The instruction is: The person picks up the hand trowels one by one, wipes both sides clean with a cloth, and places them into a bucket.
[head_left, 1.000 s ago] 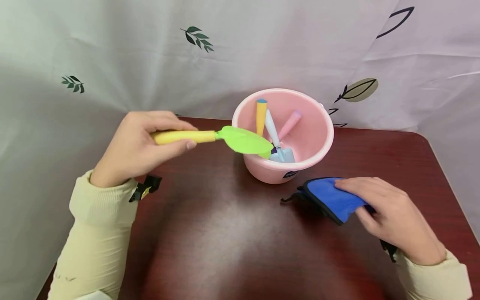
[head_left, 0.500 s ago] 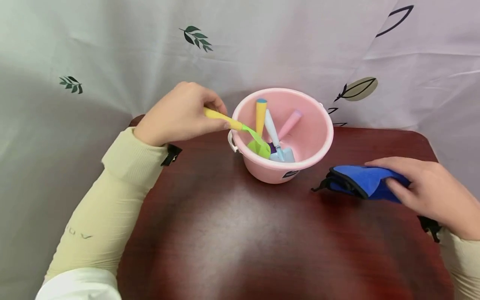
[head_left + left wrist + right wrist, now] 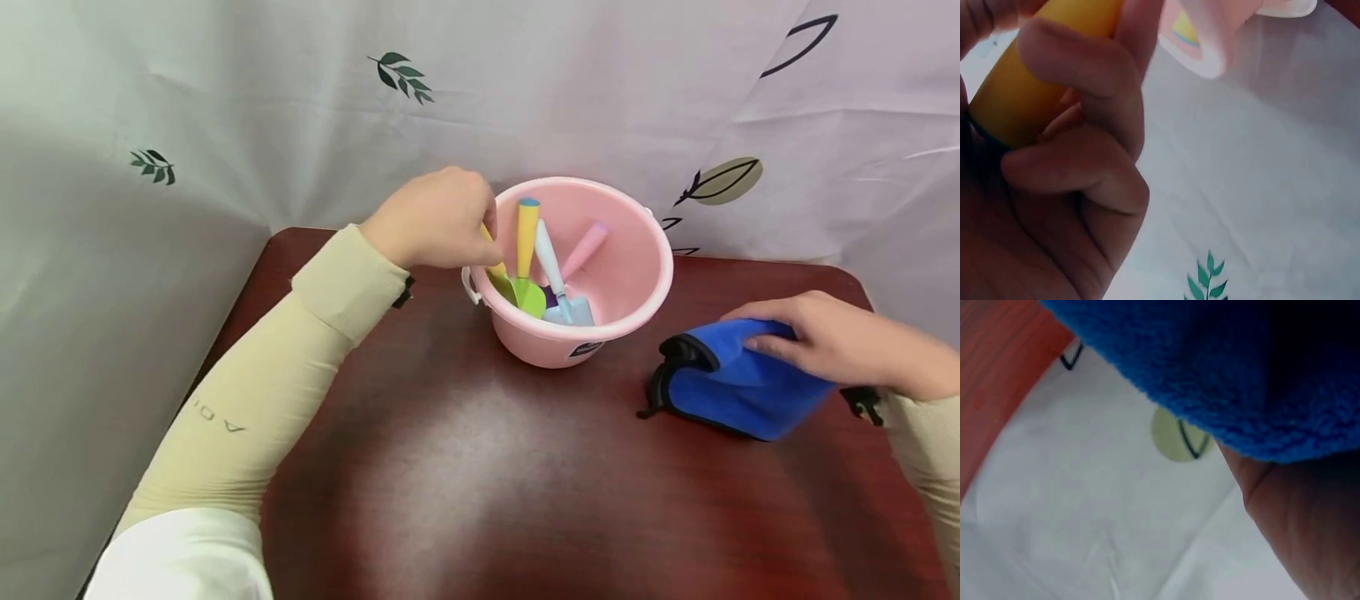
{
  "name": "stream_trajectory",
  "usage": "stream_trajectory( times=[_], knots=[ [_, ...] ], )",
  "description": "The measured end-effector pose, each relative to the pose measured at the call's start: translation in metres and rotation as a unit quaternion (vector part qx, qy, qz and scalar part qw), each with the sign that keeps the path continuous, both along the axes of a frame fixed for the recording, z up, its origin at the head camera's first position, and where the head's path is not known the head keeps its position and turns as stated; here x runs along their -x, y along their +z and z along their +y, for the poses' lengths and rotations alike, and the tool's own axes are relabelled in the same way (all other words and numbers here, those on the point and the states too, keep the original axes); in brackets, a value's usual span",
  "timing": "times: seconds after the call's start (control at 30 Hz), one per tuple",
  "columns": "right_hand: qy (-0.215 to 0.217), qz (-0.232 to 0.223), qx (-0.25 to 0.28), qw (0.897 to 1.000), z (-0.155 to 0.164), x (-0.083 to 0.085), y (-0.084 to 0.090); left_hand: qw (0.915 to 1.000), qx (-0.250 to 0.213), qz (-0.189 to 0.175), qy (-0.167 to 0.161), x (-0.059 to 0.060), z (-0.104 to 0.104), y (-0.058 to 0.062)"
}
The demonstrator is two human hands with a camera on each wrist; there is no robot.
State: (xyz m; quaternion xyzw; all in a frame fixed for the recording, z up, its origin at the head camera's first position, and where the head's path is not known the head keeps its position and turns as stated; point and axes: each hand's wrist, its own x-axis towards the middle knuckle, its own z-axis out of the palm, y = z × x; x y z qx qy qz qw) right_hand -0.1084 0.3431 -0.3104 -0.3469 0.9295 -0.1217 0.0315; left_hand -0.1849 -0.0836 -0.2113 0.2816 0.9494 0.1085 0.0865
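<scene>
My left hand [image 3: 438,221] is at the left rim of a pink bucket [image 3: 630,250], gripping the yellow handle of a garden trowel [image 3: 497,271]. The trowel's green blade points down inside the bucket, partly hidden. In the left wrist view, curled fingers wrap the yellow handle [image 3: 1088,22]. My right hand [image 3: 840,342] pinches a folded blue cloth [image 3: 757,396] with black edging, fuzzy in the right wrist view, at the right of the table. Standing in the bucket are a second yellow-handled green trowel [image 3: 527,237], a light-blue shovel [image 3: 568,310] and a pink handle [image 3: 587,248].
The dark red wooden table [image 3: 465,500] carries the bucket near its back edge. Behind it hangs a pale curtain [image 3: 300,108] with leaf prints. A white handle joint [image 3: 471,286] sticks out at the bucket's left side.
My left hand has moved right and the trowel it holds has turned from level to blade-down inside the bucket. My right hand has carried the blue cloth rightward, away from the bucket.
</scene>
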Motion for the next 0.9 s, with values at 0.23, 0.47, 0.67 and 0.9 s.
stream_trajectory(
  times=[0.23,0.47,0.67,0.9],
  knots=[
    [-0.021,-0.192,0.0,0.981,0.008,0.045,-0.011,0.9999,0.013,-0.002,0.008,0.008,0.007,-0.012],
    [-0.048,-0.331,-0.006,0.943,0.006,0.087,-0.036,0.9998,0.016,-0.002,0.013,0.013,0.01,-0.023],
    [-0.058,-0.176,-0.059,0.981,-0.004,0.101,-0.056,0.9991,-0.001,0.015,0.039,0.017,0.011,-0.031],
    [-0.078,-0.046,-0.085,0.992,-0.016,0.095,-0.068,0.998,-0.009,0.043,0.046,0.024,0.01,-0.038]
  ],
)
